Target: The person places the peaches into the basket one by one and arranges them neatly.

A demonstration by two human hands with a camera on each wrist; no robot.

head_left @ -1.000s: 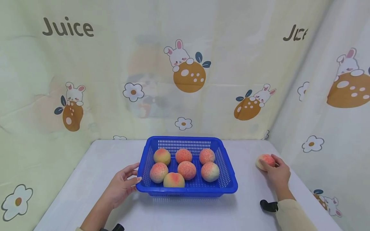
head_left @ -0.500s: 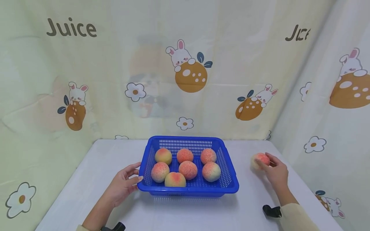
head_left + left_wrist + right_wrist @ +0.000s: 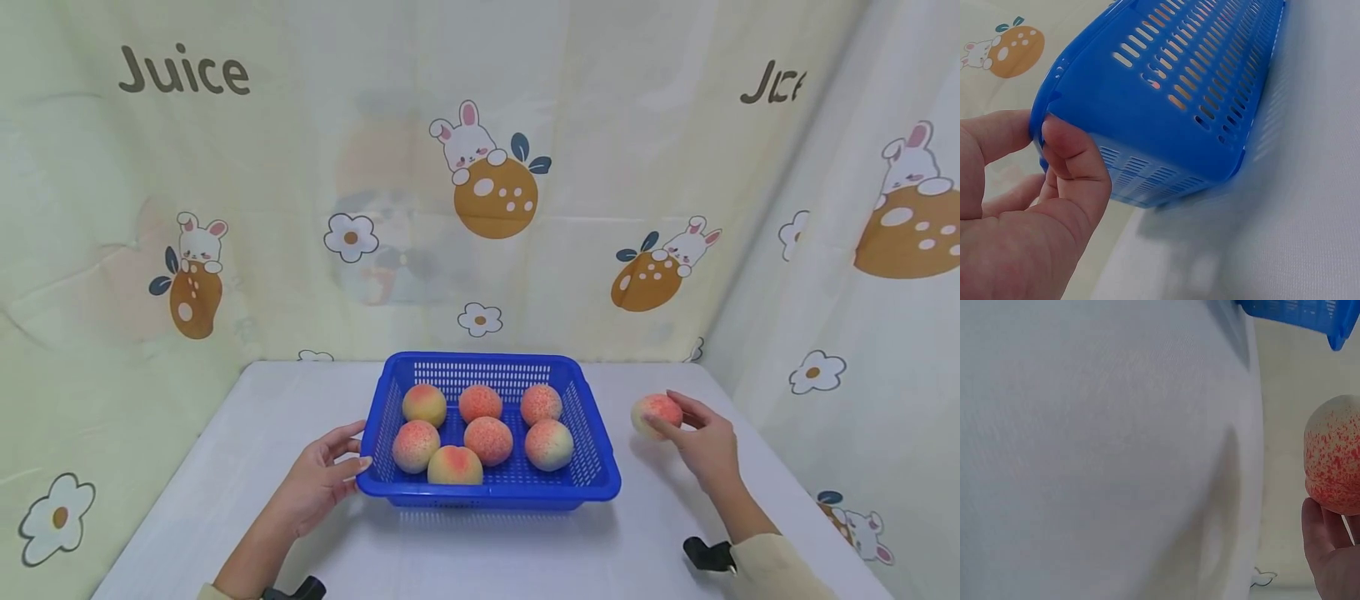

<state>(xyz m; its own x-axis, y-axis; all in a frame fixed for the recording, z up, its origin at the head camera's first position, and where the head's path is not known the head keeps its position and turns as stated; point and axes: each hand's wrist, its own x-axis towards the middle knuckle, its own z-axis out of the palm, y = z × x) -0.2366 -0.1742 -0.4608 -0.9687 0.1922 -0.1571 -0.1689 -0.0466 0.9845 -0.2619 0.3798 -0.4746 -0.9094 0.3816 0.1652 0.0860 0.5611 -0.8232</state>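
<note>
A blue plastic basket (image 3: 495,492) stands on the white table, with several pink-and-yellow peaches (image 3: 488,441) lying inside it. At the basket's left edge my left hand (image 3: 311,485) pinches the rim between thumb and fingers; the left wrist view shows this grip on the blue rim (image 3: 1040,106) up close. To the right of the basket, my right hand (image 3: 711,450) holds one more peach (image 3: 651,413) between thumb and fingers. In the right wrist view this red-speckled peach (image 3: 1335,456) sits at the fingertips, apart from the basket.
The white tablecloth (image 3: 510,558) extends around the basket. A pale curtain (image 3: 300,167) with rabbit and fruit prints hangs behind the table and along both sides. Black camera mounts (image 3: 708,554) sit at both wrists.
My right hand has carried the peach leftward from the table's right side toward the basket. The left hand keeps its place on the rim, and the basket stays put.
</note>
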